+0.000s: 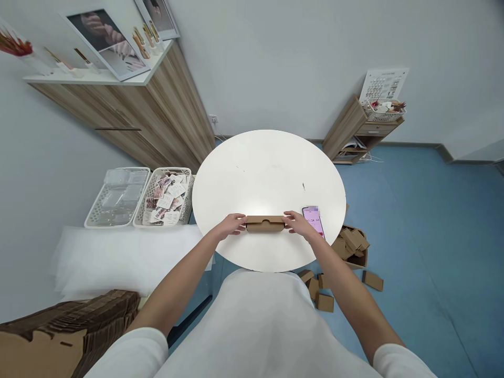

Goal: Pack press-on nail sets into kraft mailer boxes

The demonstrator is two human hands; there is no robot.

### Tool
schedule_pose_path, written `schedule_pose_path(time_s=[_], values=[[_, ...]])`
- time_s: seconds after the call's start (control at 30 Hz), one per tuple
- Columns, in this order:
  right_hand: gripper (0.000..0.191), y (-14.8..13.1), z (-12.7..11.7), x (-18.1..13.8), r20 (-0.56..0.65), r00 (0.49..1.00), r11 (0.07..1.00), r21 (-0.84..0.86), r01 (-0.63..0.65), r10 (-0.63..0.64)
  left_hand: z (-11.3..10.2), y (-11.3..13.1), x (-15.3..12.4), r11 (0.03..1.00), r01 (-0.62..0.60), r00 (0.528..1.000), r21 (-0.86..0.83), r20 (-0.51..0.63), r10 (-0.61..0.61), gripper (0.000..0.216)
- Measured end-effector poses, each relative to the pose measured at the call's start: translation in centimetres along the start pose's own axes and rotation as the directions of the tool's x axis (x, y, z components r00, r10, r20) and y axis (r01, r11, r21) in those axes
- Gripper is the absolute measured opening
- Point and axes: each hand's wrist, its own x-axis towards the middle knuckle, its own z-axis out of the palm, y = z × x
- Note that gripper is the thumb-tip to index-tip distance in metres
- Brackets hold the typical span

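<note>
A small brown cardboard box [265, 223] lies on the round white table [268, 173] near its front edge. My left hand [233, 224] grips the box's left end with curled fingers. My right hand [298, 223] grips its right end the same way. The box looks folded shut, with a tab slot on its front face. A phone [314, 221] with a lit pink screen lies on the table just right of my right hand.
Two white baskets stand left of the table, one with clear packets [117, 196], one with printed cards [165, 197]. A stack of flat cardboard [71, 325] lies at lower left. Folded brown boxes [352, 244] are scattered on the blue floor at right. Wooden cabinets line the wall.
</note>
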Motion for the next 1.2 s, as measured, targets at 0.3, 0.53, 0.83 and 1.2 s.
schedule_pose_path(time_s=[0.3, 0.53, 0.83, 1.2], values=[[0.038, 3.6, 1.2, -0.7, -0.070, 0.991, 0.992, 0.039, 0.119, -0.116, 1.7, -2.0, 0.2, 0.969, -0.208, 0.973, 0.133, -0.071, 0.219, 0.045], [0.035, 5.5, 3.4, -1.9, -0.193, 0.957, 0.968, 0.084, 0.238, -0.218, 3.4, -3.6, -0.3, 0.940, -0.314, 0.931, 0.135, -0.147, 0.333, 0.035], [0.045, 7.3, 6.4, -2.3, -0.389, 0.912, 0.987, 0.047, 0.156, -0.126, 5.8, -5.5, -0.7, 0.937, -0.213, 0.929, 0.278, -0.239, 0.282, 0.054], [0.055, 8.9, 8.2, -0.8, -0.536, 0.844, 0.995, -0.080, -0.051, 0.000, 5.3, -6.2, 1.2, 0.914, -0.108, 0.959, 0.390, -0.202, 0.199, 0.055]])
